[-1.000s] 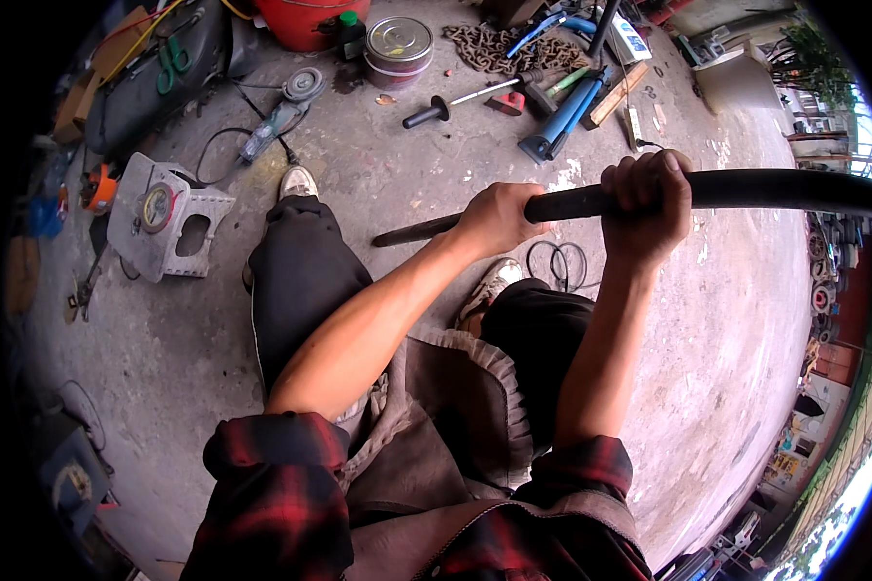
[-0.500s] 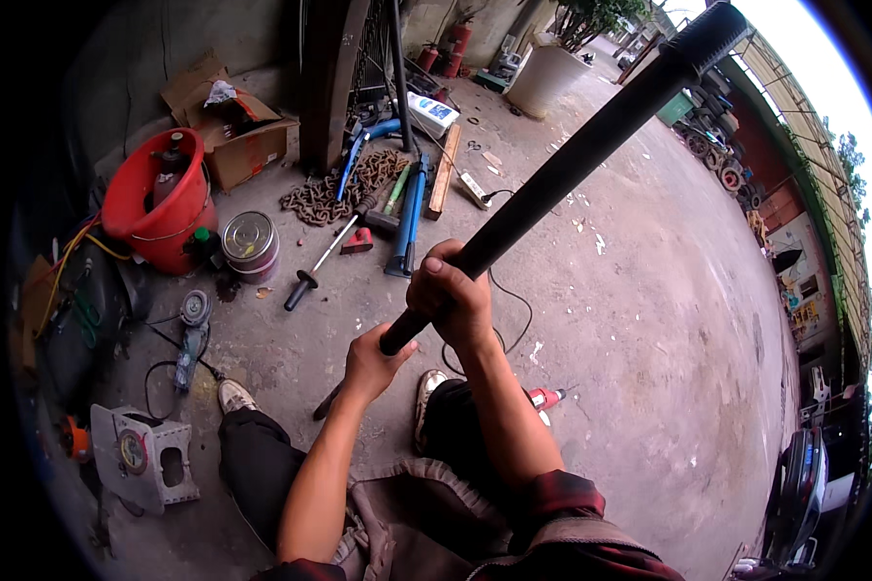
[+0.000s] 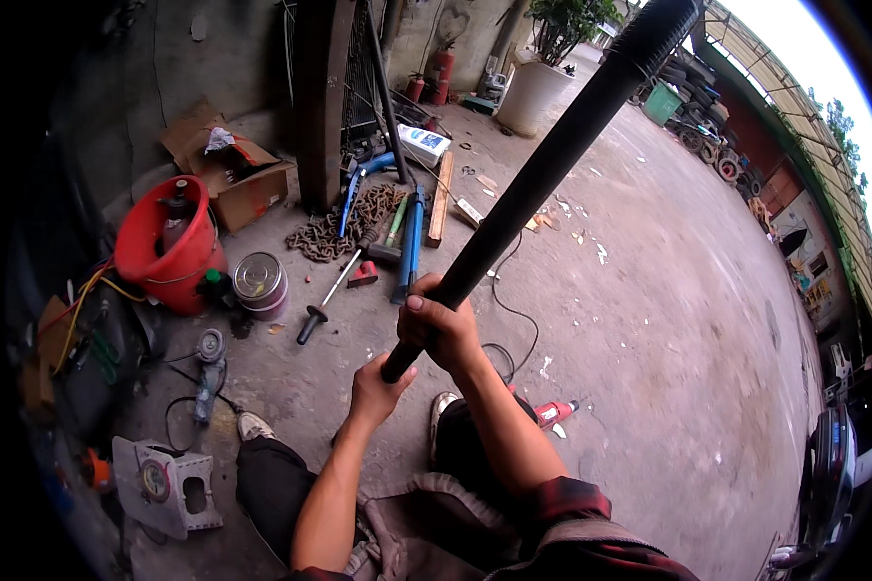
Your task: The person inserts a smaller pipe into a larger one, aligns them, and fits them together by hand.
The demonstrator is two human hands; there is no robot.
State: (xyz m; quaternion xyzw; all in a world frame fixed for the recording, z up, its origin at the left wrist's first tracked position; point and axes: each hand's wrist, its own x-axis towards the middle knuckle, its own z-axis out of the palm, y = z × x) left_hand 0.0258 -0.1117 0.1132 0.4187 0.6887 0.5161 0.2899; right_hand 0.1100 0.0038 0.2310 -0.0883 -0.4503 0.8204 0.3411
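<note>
A long black pipe (image 3: 552,160) with a threaded upper end slants up and to the right across the view. My left hand (image 3: 378,389) is closed around its lower end. Higher up, my right hand (image 3: 444,327) grips the same pipe, thumb laid over it. On the floor past my hands lie a blue metal tool (image 3: 412,242), a hammer (image 3: 389,240) with a green handle and a rusty chain (image 3: 337,228). A red power tool (image 3: 554,413) lies beside my right foot, its cord looping behind my hands.
At the left stand a red bucket (image 3: 174,266) with a bottle in it, a round can (image 3: 260,283) and an open cardboard box (image 3: 247,179). An angle grinder (image 3: 208,373) lies near my left foot. A potted plant (image 3: 533,92) stands at the back; a parked car (image 3: 828,474) is far right.
The pipe has tilted slightly more upright and its top has shifted left in view. Both hands keep their grip. Surrounding things sit a little lower in the picture.
</note>
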